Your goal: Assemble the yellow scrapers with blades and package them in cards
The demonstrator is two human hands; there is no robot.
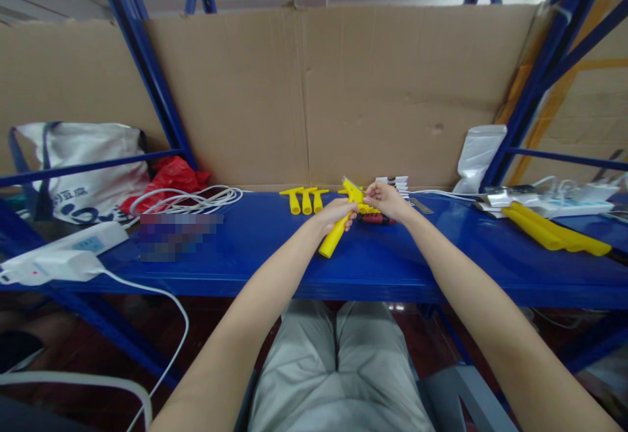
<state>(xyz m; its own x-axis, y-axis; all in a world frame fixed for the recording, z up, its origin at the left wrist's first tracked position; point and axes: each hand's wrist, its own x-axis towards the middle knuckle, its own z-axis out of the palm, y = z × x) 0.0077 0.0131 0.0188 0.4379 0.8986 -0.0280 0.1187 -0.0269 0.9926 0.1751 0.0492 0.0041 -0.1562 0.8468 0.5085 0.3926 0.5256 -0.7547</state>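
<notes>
My left hand [339, 213] is wrapped round a yellow scraper [332, 241], whose thick handle points down toward me and whose flared head tilts up and away. A thin pale strip shows along the head's edge. Beside that head, my right hand [383, 199] has its fingers pinched together; whatever they hold is too small to make out. Several yellow T-shaped scraper handles [307, 203] stand in a row to the left. Under and behind my hands lie more yellow pieces and a red and black tool [375, 218], partly covered.
Flat metal blades [420, 206] and white packets [392, 183] lie right of my hands. Long yellow pieces [554, 229] rest at the right. At left are a power strip [63, 252], coiled white cable [196, 198] and a cloth bag [88, 170]. Cardboard [383, 91] closes the back.
</notes>
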